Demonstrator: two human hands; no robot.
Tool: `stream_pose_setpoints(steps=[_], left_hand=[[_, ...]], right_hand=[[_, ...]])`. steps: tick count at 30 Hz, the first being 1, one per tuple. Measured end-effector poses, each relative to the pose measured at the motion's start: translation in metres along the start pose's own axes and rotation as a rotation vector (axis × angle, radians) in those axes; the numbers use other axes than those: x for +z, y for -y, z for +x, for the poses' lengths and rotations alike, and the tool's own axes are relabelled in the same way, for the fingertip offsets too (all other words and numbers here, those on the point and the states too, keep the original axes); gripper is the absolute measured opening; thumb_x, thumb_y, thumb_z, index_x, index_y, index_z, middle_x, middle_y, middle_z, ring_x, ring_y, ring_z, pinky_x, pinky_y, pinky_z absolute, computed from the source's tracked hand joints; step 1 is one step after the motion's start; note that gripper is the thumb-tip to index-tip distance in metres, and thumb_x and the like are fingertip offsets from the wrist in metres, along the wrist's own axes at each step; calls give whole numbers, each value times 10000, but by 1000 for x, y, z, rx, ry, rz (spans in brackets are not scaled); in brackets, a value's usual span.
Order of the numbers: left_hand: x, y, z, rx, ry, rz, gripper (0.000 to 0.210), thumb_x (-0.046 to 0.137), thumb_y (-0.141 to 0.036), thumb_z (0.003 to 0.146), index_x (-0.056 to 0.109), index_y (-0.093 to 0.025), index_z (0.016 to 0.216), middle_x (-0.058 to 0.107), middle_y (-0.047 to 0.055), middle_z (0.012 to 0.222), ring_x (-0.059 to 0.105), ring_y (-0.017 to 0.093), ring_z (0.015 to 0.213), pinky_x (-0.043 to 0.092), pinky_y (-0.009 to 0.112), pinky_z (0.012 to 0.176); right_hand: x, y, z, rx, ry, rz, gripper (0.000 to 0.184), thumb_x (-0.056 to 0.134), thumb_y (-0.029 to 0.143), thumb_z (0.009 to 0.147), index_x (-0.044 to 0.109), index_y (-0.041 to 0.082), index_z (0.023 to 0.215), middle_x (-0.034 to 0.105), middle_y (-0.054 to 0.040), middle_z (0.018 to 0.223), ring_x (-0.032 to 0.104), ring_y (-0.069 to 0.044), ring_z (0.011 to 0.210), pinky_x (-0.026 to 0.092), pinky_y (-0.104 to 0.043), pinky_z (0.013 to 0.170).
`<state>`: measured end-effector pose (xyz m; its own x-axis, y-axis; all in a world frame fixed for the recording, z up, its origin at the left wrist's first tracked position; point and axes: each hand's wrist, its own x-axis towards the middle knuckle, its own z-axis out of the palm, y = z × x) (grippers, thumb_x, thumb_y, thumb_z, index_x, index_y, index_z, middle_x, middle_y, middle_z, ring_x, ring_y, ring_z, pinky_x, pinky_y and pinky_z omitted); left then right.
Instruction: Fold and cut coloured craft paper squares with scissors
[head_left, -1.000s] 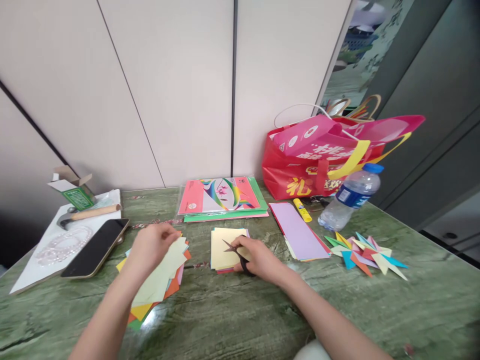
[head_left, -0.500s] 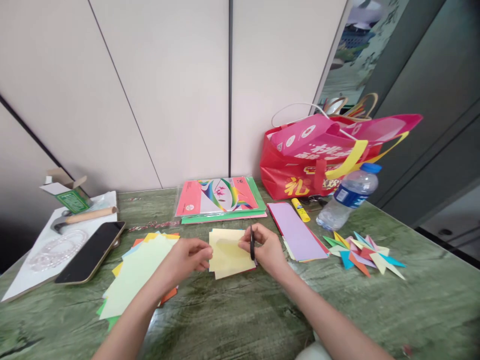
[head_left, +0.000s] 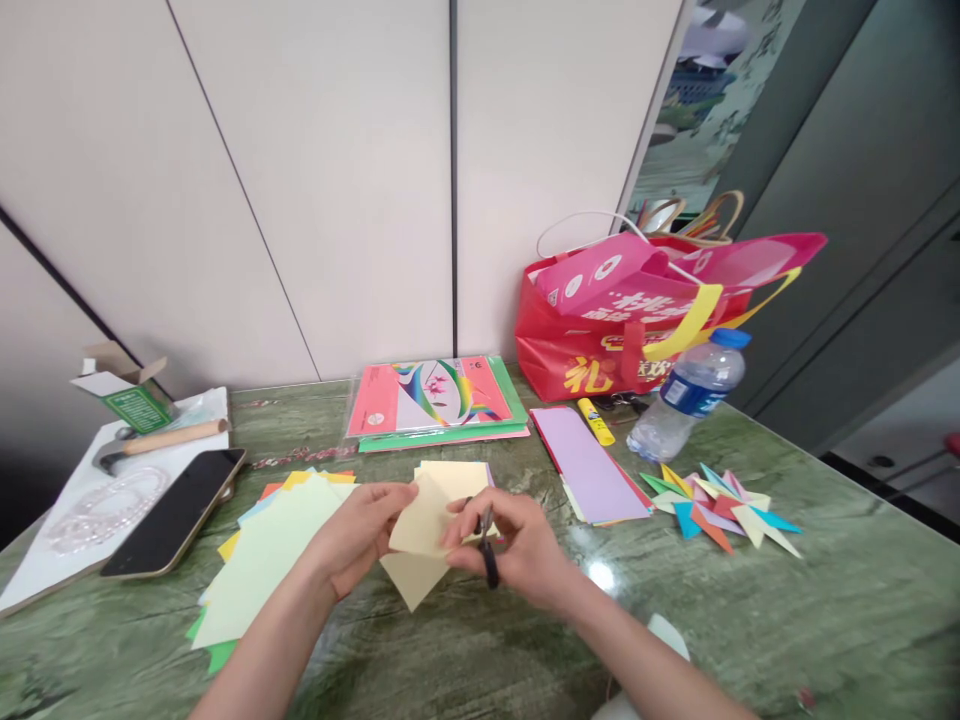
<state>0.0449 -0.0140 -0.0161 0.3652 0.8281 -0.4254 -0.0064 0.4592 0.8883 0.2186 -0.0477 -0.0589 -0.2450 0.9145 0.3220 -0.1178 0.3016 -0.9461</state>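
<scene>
My left hand [head_left: 367, 530] pinches the upper left edge of a pale yellow sheet of paper [head_left: 418, 520], raised in front of a small stack of square paper [head_left: 469, 475]. Its lower part, apparently another flap or sheet, hangs down to a pointed corner. My right hand [head_left: 517, 545] is closed around a pair of scissors [head_left: 490, 562] with black handles, and its fingertips touch the sheet's right side. The scissors' blades are mostly hidden by the fingers. Left of my left hand lies a fanned pile of larger coloured sheets [head_left: 262, 560], a pale green one on top.
Behind are packs of coloured paper [head_left: 442, 400]. To the right lie lilac strips [head_left: 589, 465], a yellow glue stick [head_left: 596, 422], a water bottle [head_left: 686, 390], folded paper pieces [head_left: 724, 505] and a red bag [head_left: 570, 350]. At left are a phone [head_left: 176, 515], a hammer [head_left: 169, 437] and a green box [head_left: 135, 395].
My left hand has taken hold of a yellow sheet and lifted it off the stack toward me. My right hand has moved slightly nearer, still holding the scissors, now turned differently.
</scene>
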Motion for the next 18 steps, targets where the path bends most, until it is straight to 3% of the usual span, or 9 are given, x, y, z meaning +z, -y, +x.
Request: stream_pose_setpoints(steps=[4, 8, 11, 13, 15, 18], left_hand=[[-1, -2, -5, 29, -22, 27, 338, 653, -266, 679, 613, -121, 982, 692, 67, 727, 616, 142, 579, 449, 223, 519], [-6, -12, -13, 40, 33, 70, 457, 620, -273, 723, 533, -168, 1159, 698, 75, 761, 634, 166, 597, 458, 244, 513], [-11, -17, -19, 61, 88, 41, 516, 619, -266, 729, 487, -203, 1224, 702, 72, 768, 640, 180, 607, 473, 266, 527], [-14, -18, -22, 40, 121, 24, 520, 627, -261, 723, 495, -214, 1224, 704, 75, 798, 646, 188, 636, 488, 283, 559], [-16, -18, -24, 15, 151, 42, 489, 635, -262, 718, 532, -213, 1193, 703, 81, 845, 648, 192, 671, 493, 285, 586], [-18, -20, -25, 1, 167, 64, 426, 642, -264, 712, 589, -191, 1128, 699, 89, 874, 647, 191, 695, 493, 268, 593]], right_hand=[[-5, 2, 1, 0, 60, 88, 280, 767, 285, 571, 572, 206, 756, 677, -31, 763, 619, -199, 769, 466, -349, 756], [-23, 2, 12, 2, -286, 199, 286, 701, 345, 662, 501, 221, 825, 670, -29, 837, 606, -179, 844, 447, -326, 791], [-24, -2, 15, 188, -260, 348, 296, 652, 415, 698, 475, 220, 834, 651, -38, 907, 589, -178, 906, 465, -294, 750], [-17, -5, 14, 372, -192, 451, 322, 645, 454, 686, 473, 209, 803, 642, -16, 780, 596, -141, 699, 454, -221, 562], [-9, -7, 12, 499, -167, 500, 373, 703, 455, 606, 475, 184, 723, 591, 18, 621, 550, -108, 535, 419, -194, 474], [-5, -9, 10, 537, -206, 523, 478, 812, 343, 427, 475, 184, 726, 587, 32, 604, 563, -129, 510, 458, -237, 479]])
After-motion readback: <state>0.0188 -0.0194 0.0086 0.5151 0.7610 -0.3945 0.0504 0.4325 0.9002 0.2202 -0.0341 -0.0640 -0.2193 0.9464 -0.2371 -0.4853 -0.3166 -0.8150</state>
